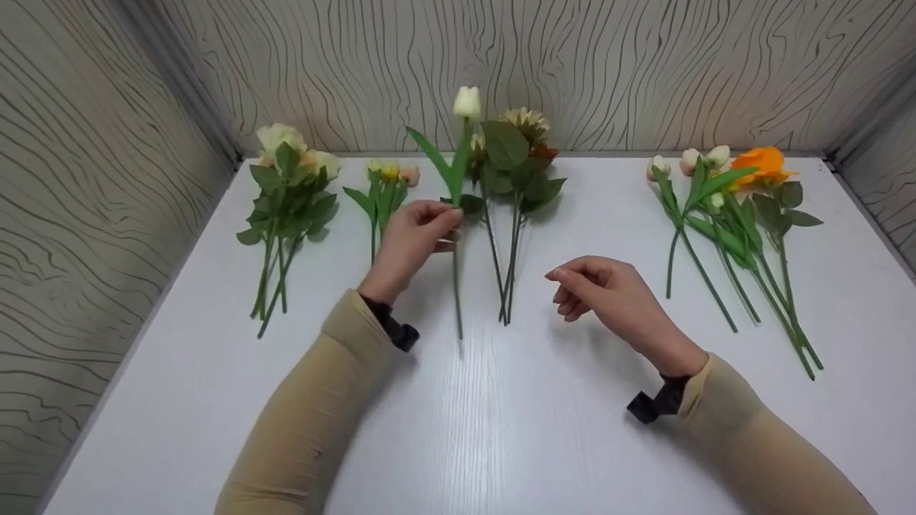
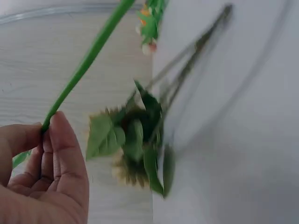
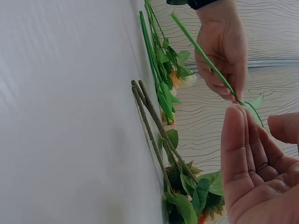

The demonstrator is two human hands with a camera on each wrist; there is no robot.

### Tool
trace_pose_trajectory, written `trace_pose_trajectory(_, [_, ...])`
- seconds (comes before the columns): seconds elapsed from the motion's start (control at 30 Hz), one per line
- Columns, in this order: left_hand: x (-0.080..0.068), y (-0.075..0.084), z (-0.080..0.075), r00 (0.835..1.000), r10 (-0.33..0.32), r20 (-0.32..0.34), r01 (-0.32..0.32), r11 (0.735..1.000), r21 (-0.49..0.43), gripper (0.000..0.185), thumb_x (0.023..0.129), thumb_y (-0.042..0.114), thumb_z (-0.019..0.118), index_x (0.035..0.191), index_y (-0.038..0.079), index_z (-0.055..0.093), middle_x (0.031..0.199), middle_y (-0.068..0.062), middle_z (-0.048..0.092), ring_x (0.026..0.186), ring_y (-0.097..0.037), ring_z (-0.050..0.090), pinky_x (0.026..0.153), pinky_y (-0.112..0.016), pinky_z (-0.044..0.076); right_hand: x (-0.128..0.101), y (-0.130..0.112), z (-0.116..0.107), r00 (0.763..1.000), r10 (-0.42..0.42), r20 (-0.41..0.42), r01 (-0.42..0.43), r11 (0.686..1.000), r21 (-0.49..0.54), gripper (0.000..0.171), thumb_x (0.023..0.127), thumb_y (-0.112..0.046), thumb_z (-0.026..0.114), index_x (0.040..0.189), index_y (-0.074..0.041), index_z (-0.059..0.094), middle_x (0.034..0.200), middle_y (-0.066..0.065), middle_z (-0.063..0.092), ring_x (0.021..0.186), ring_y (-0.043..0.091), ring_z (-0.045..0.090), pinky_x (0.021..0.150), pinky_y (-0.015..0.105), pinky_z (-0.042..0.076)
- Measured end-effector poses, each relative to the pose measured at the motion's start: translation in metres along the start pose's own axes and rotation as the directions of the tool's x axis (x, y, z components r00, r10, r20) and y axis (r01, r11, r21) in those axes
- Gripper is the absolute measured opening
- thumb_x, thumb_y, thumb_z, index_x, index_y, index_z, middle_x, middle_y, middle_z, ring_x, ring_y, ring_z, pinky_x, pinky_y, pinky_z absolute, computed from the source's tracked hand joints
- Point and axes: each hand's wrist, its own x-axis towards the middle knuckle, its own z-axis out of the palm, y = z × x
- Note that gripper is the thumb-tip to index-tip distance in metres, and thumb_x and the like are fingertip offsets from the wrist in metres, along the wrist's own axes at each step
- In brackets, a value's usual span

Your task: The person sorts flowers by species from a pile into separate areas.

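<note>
My left hand (image 1: 418,239) pinches the green stem of a white tulip (image 1: 467,104) between thumb and fingertips. The tulip stands upright above the table, its two long leaves spread below the bloom. In the left wrist view, the stem runs slantwise through the left hand's (image 2: 51,168) pinch. My right hand (image 1: 605,293) hovers over the table to the right, fingers loosely bent and nothing between them; in the right wrist view its thumb is apart from the fingers. Between the hands lies a bunch of brownish-stemmed flowers (image 1: 514,189) with broad leaves, partly behind the tulip.
At the back left of the white table (image 1: 458,443) lie cream roses (image 1: 283,136). Small yellow and pink tulips (image 1: 388,172) lie beside the left hand, partly hidden. On the right are pale tulips (image 1: 658,168) and an orange flower (image 1: 764,166). A patterned wall (image 1: 372,71) stands behind.
</note>
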Motion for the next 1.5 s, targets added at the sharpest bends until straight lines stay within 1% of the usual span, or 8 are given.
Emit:
trace_pose_trajectory(0.2, [0.009,-0.008,-0.085,0.984,-0.025,-0.175,0.062,0.976,0.21,0.03,0.104,0.022,0.062,0.122,-0.002,0.067,0.115,-0.019,0.066,0.101,-0.028,0.066,0.084,-0.033,0.059,0.004,0.002,-0.005,1.0,-0.002,0.008,0.002,1.0,-0.005,0.039,0.103,-0.034,0.065,0.118,0.002,0.069,0.101,0.032,0.066,0.086,0.041,0.069,0.077,0.042,0.062])
trace_pose_trajectory(0.37, [0.013,-0.017,-0.116,0.969,-0.065,-0.24,0.133,0.951,0.279,0.03,0.106,0.015,0.057,0.123,-0.007,0.067,0.111,-0.021,0.066,0.091,-0.023,0.066,0.086,-0.038,0.058,0.005,0.004,-0.005,1.0,0.003,0.01,-0.003,1.0,0.011,0.037,0.103,-0.032,0.065,0.117,0.002,0.069,0.101,0.032,0.066,0.086,0.041,0.069,0.077,0.042,0.062])
trace_pose_trajectory(0.57, [0.025,-0.029,-0.111,0.962,-0.102,-0.255,0.201,0.894,0.401,0.027,0.107,0.015,0.054,0.117,-0.004,0.071,0.102,-0.019,0.068,0.085,-0.022,0.065,0.08,-0.039,0.057,0.004,0.007,-0.004,1.0,0.007,0.006,-0.007,0.999,0.037,0.035,0.102,-0.03,0.066,0.116,0.002,0.07,0.099,0.031,0.066,0.083,0.033,0.07,0.075,0.041,0.062])
trace_pose_trajectory(0.83, [0.042,-0.04,-0.103,0.94,-0.109,-0.324,0.274,0.806,0.525,0.025,0.106,0.015,0.055,0.101,-0.001,0.073,0.085,-0.011,0.067,0.075,-0.021,0.06,0.067,-0.034,0.049,0.004,0.006,-0.003,0.999,0.038,0.017,-0.038,0.999,0.019,0.039,0.103,-0.032,0.066,0.117,0.004,0.069,0.101,0.032,0.065,0.087,0.043,0.068,0.077,0.042,0.062])
trace_pose_trajectory(1.07, [0.046,-0.046,-0.098,0.949,-0.064,-0.308,0.257,0.72,0.645,0.028,0.104,0.013,0.056,0.08,0.003,0.066,0.068,-0.004,0.053,0.064,-0.02,0.049,0.058,-0.035,0.041,0.005,0.006,-0.002,0.999,0.037,0.017,-0.037,0.999,0.017,0.038,0.103,-0.031,0.066,0.117,0.004,0.069,0.101,0.031,0.066,0.087,0.046,0.068,0.077,0.042,0.062])
trace_pose_trajectory(1.17, [0.046,-0.047,-0.095,0.951,-0.07,-0.302,0.259,0.715,0.649,0.029,0.105,0.014,0.055,0.078,0.005,0.062,0.068,-0.003,0.049,0.064,-0.021,0.047,0.058,-0.035,0.039,0.005,0.006,-0.002,0.999,0.042,0.018,-0.042,0.999,0.016,0.038,0.102,-0.031,0.066,0.117,0.003,0.069,0.101,0.032,0.065,0.087,0.045,0.068,0.077,0.043,0.062])
trace_pose_trajectory(1.33, [0.044,-0.047,-0.095,0.954,-0.069,-0.293,0.247,0.735,0.632,0.028,0.105,0.015,0.056,0.08,0.005,0.062,0.069,-0.004,0.049,0.065,-0.021,0.046,0.059,-0.036,0.039,0.005,0.007,-0.001,0.999,0.047,0.024,-0.047,0.999,0.016,0.039,0.102,-0.033,0.066,0.117,0.003,0.069,0.101,0.032,0.066,0.087,0.045,0.068,0.077,0.043,0.062])
trace_pose_trajectory(1.5, [0.044,-0.048,-0.095,0.962,-0.034,-0.27,0.211,0.723,0.658,0.031,0.102,0.009,0.055,0.071,0.008,0.054,0.063,-0.003,0.044,0.061,-0.02,0.041,0.057,-0.036,0.036,0.005,0.009,0.0,0.999,0.033,0.024,-0.034,0.999,0.026,0.039,0.102,-0.033,0.067,0.117,0.003,0.07,0.1,0.031,0.066,0.088,0.047,0.067,0.075,0.041,0.062])
